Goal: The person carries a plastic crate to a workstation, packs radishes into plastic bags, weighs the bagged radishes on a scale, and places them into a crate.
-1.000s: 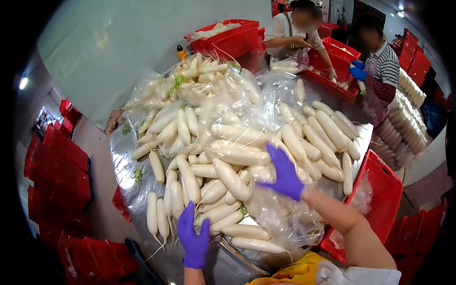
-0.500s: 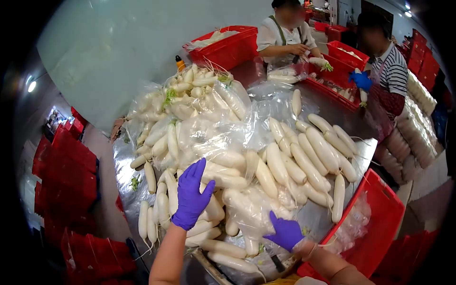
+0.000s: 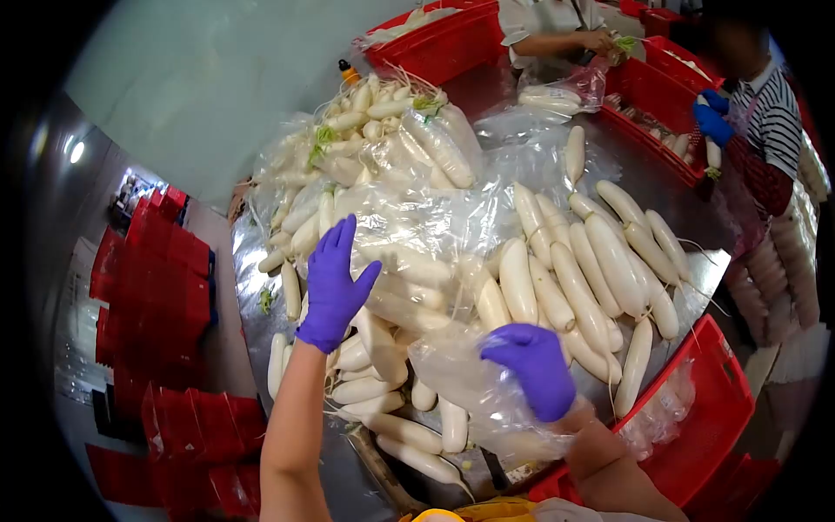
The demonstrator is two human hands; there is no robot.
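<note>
White radishes (image 3: 600,261) lie heaped over the metal table, some loose, others under or inside clear plastic. My left hand (image 3: 335,283), in a purple glove, is over the left part of the heap, its fingers stretched out and thumb apart, with nothing in it. My right hand (image 3: 535,370), gloved alike, has its fingers bent round a clear plastic bag (image 3: 457,361) at the near side of the heap. The bag spreads out crumpled to the left of that hand and below it. Larger plastic sheeting (image 3: 409,217) covers radishes further back.
A red crate (image 3: 735,391) with clear bags stands at the right edge. Red crates (image 3: 165,296) are stacked on the floor at left. Across the table are two people; one wears blue gloves (image 3: 713,120) and holds a radish. More red crates (image 3: 452,52) stand at the back.
My right hand has moved up and closed on the plastic bag, which has shifted with it. My left hand stays open, slightly higher. The whole view has also shifted.
</note>
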